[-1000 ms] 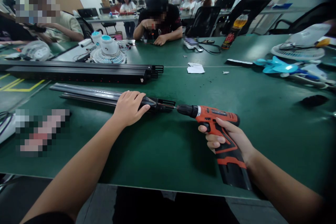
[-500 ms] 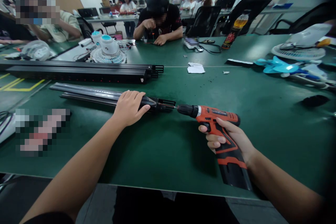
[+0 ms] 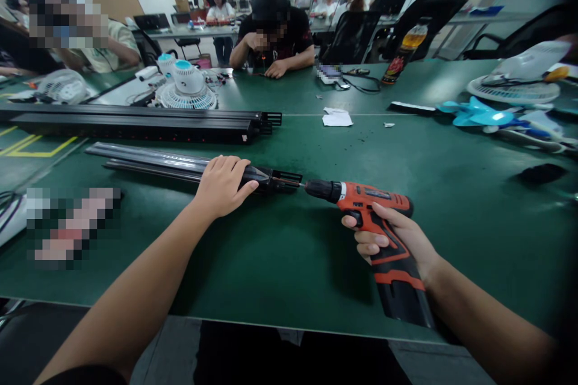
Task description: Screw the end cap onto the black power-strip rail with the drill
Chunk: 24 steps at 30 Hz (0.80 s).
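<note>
My right hand (image 3: 397, 231) is wrapped around the grip of an orange and black cordless drill (image 3: 377, 194). The drill points left, and its thin bit reaches the slotted black end of a long, shiny black housing (image 3: 167, 159). Over that housing lies my left hand (image 3: 223, 186), fingers across the top and thumb along the near side, gripping it against the table. A second narrow dark strip runs along the housing's near side. Whether the bit sits on a screw is too small to tell.
Longer black housings (image 3: 135, 125) lie just behind. White fan parts (image 3: 187, 87) stand at the back left, blue fan blades (image 3: 478, 113) at the right. A drink bottle (image 3: 404, 54) and a paper scrap (image 3: 337, 117) are farther back. Across the green table (image 3: 280, 264) a person (image 3: 273, 30) sits working.
Both hands, the drill and the black housing keep their places. Only the person at the far left has shifted slightly.
</note>
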Tool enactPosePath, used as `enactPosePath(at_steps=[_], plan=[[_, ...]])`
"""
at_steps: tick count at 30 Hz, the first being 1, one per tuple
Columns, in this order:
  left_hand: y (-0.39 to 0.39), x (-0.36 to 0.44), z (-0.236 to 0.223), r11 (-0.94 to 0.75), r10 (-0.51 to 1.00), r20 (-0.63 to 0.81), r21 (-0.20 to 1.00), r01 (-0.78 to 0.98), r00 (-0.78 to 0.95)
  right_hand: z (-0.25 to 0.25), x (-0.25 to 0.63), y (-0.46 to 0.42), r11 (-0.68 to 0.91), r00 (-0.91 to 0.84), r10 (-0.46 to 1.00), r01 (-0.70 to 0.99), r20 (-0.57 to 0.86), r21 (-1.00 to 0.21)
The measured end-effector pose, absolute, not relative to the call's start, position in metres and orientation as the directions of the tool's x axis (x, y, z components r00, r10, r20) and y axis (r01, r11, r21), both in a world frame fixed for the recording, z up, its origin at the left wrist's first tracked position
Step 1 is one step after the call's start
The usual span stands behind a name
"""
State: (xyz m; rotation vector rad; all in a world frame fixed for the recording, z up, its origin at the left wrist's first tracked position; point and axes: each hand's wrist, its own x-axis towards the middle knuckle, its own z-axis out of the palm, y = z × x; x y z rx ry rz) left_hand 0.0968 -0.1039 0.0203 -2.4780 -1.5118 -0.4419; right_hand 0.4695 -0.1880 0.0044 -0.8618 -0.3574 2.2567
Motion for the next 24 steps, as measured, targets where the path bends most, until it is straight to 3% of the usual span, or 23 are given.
enactPosePath(at_steps=[24], plan=[[-0.1026,0.0965,0.0201,-0.463,0.825,0.355,-0.018,0.886,0.439,0.0049,0.4695,-0.188,-0.743,-0.573,0.669,-0.527,-0.473,-0.413]])
